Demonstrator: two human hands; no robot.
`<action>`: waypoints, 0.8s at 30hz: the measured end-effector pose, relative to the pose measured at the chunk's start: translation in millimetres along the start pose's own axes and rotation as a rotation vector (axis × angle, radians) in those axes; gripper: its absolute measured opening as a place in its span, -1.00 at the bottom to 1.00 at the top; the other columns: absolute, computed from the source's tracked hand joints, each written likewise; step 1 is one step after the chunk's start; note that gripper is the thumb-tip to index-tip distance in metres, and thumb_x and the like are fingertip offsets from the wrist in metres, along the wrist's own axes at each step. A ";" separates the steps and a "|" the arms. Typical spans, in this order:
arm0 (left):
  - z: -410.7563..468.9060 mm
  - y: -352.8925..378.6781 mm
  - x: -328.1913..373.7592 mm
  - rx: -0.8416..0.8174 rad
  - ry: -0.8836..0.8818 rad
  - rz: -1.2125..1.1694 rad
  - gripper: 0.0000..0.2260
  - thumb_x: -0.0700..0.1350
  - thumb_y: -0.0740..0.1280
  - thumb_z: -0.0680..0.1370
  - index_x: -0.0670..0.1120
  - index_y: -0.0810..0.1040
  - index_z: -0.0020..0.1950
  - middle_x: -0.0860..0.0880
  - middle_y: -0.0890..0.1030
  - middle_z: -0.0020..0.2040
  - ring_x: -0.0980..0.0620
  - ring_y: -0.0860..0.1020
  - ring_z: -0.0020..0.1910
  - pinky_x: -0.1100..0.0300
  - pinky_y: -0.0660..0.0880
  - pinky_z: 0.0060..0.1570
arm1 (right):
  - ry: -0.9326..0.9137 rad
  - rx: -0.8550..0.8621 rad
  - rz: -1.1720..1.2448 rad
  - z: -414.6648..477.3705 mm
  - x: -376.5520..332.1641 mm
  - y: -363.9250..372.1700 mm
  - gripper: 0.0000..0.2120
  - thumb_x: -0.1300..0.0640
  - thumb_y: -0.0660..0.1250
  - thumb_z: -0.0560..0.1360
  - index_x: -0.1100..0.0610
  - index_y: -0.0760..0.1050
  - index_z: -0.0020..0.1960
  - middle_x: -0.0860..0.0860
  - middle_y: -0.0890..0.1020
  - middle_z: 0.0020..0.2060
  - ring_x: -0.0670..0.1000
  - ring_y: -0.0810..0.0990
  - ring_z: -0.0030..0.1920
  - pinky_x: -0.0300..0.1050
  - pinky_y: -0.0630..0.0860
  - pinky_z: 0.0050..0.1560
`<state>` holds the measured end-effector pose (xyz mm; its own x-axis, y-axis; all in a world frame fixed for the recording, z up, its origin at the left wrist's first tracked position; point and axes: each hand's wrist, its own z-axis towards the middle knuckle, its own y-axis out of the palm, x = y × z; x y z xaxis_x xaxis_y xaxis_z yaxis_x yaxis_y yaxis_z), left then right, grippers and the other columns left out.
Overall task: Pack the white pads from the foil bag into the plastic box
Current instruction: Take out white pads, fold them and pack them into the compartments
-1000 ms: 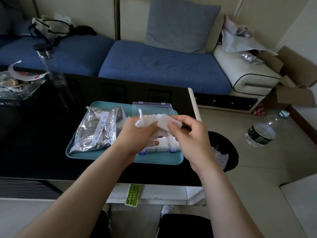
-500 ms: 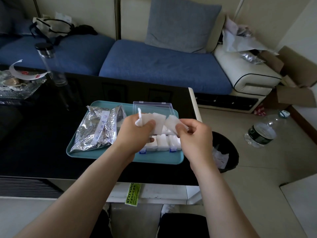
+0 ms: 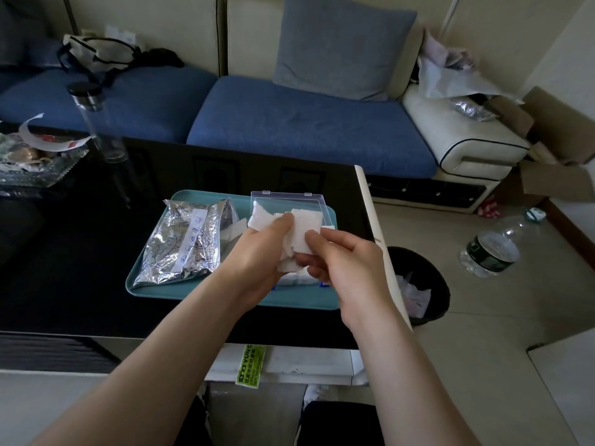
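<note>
White pads (image 3: 301,231) pinched between both hands, apparently above plastic box (image 3: 289,201)

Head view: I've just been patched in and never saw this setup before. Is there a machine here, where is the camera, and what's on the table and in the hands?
No machine here: a person works with two bare hands, and the one camera sits on their head, looking forward and down. On the dark table lies a teal tray. On it, to the left, is the crinkled foil bag; to the right is the clear plastic box, mostly hidden behind the hands, with its lid open at the back. The left hand holds a bunch of white pads above the box, and the right hand pinches the pads too. A sofa and floor clutter are behind.
</note>
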<state>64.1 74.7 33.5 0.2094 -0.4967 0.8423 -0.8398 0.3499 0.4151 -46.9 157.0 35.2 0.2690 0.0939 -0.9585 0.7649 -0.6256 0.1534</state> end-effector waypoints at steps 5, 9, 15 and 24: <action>0.0 -1.2 -4.4 -0.065 0.059 0.148 -0.76 -0.08 0.18 0.77 -0.15 0.61 0.18 -0.20 0.73 0.12 -0.12 0.73 0.07 -0.10 0.67 0.15 | -0.168 0.034 -0.198 1.1 8.3 4.0 -0.87 0.16 0.52 0.56 -0.03 0.62 0.02 -0.01 0.78 -0.23 -0.02 0.78 -0.23 -0.20 0.64 -0.25; 0.8 -2.5 -6.0 -0.065 0.077 0.222 -0.74 -0.07 0.17 0.77 -0.14 0.61 0.23 -0.19 0.73 0.13 -0.16 0.72 0.11 -0.05 0.66 0.12 | -0.205 0.033 -0.298 4.6 12.8 3.9 -0.89 0.10 0.54 0.54 0.03 0.68 0.05 -0.04 0.77 -0.21 -0.05 0.77 -0.18 -0.13 0.65 -0.17; -0.2 -2.1 -3.1 -0.026 0.031 0.125 -0.80 -0.10 0.21 0.75 -0.14 0.60 0.19 -0.19 0.72 0.10 -0.05 0.74 -0.06 -0.05 0.70 0.06 | -0.258 0.128 -0.326 8.2 16.0 2.6 -0.94 0.11 0.55 0.51 0.02 0.71 -0.03 -0.08 0.75 -0.18 -0.04 0.75 -0.17 -0.14 0.64 -0.21; -1.2 -3.7 -2.6 -0.020 0.038 0.150 -0.82 -0.12 0.24 0.75 -0.12 0.63 0.16 -0.20 0.71 0.15 -0.13 0.72 0.07 -0.14 0.67 0.14 | -0.271 0.142 -0.302 10.8 13.2 -4.2 -0.83 0.20 0.52 0.53 -0.02 0.66 0.06 -0.08 0.77 -0.17 -0.13 0.75 -0.15 -0.31 0.60 -0.20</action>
<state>67.2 75.6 30.2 0.1012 -0.4072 0.9077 -0.8532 0.4337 0.2897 -52.8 152.5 19.3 -0.1323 0.0940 -0.9867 0.6924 -0.7036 -0.1599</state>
